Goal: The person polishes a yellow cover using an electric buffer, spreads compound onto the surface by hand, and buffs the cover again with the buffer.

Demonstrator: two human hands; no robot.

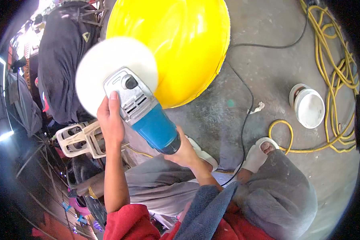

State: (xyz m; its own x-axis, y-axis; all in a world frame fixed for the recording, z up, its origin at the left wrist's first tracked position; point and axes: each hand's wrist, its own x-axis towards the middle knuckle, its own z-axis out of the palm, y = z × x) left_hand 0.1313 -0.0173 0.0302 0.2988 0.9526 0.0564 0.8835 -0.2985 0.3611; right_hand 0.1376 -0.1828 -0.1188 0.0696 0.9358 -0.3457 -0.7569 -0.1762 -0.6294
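A blue and silver angle polisher with a round white pad is held up before me in both hands. My left hand grips the silver head end, its thumb lying along the metal housing. Around the rear end of the blue body wraps my right hand, most of its fingers hidden beneath. Beyond the tool is a large, glossy yellow rounded piece with a rough edge. The pad overlaps its left side in view; I cannot tell whether they touch. The pad's outline looks blurred.
A dark power cord crosses the floor near my feet. Coiled yellow hose lies on the right, beside a white bucket. At left are a beige plastic stool and a dark cloth-covered object.
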